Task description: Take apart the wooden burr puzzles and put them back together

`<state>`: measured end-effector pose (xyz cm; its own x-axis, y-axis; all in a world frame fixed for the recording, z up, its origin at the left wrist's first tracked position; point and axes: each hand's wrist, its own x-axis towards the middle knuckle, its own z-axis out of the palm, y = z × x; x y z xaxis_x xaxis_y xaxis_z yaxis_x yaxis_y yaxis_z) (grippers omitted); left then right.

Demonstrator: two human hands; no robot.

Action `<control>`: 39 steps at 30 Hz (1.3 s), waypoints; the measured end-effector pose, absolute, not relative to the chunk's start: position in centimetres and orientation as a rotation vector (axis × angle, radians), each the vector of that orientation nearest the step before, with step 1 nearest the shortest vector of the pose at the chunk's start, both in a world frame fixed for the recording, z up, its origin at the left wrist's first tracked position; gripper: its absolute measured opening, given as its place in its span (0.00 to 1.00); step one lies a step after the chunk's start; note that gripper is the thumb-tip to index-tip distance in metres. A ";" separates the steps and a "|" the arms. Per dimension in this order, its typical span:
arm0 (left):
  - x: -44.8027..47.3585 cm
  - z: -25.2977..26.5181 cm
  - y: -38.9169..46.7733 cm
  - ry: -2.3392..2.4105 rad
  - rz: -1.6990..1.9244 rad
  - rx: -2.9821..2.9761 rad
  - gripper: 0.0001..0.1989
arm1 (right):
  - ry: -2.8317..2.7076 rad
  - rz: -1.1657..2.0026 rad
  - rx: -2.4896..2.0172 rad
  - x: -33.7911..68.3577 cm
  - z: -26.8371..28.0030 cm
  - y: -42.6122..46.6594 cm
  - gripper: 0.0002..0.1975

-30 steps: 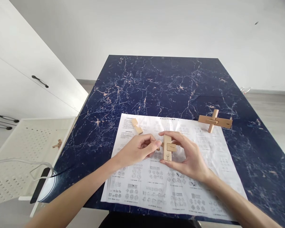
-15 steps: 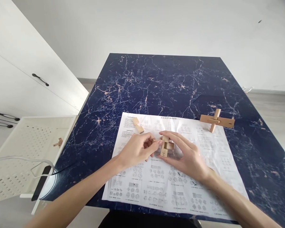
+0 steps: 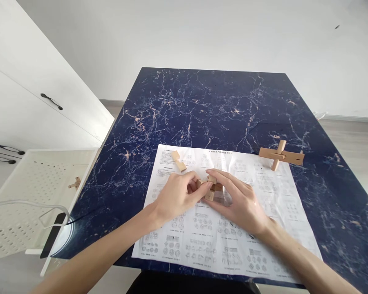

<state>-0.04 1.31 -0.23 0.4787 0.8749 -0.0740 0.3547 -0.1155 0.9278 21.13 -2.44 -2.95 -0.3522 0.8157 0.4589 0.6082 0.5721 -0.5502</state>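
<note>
Over the middle of a printed instruction sheet (image 3: 199, 228), both hands hold interlocking wooden puzzle pieces (image 3: 209, 195). My left hand (image 3: 179, 194) pinches the left part of this cluster between thumb and fingers. My right hand (image 3: 241, 196) grips it from the right, fingers over the far end and thumb at the near end. The fingers hide part of the joint, so I cannot tell how far the pieces interlock. One loose notched wooden piece (image 3: 179, 161) lies on the sheet beyond my left hand.
A cross-shaped wooden assembly (image 3: 281, 156) stands at the sheet's upper right corner. The table (image 3: 196, 106) has a dark blue marbled top. To the left are a white perforated surface (image 3: 24, 212) with a small wooden cross (image 3: 75, 183) and a white cable (image 3: 27, 203).
The puzzle pieces have turned in my fingers, and a block end now shows by my left thumb. The loose piece and the cross-shaped assembly stay put.
</note>
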 end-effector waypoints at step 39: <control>-0.6 -0.2 2.1 1.074 0.776 1.663 0.18 | -1.660 0.567 -1.223 21.4 -2.8 -2.6 0.34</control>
<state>-0.58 2.09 -0.24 0.4070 0.9134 0.0068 0.2936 -0.1379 0.9459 21.37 -2.65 -2.80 -0.0348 0.9063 0.4211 0.4592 0.3887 -0.7988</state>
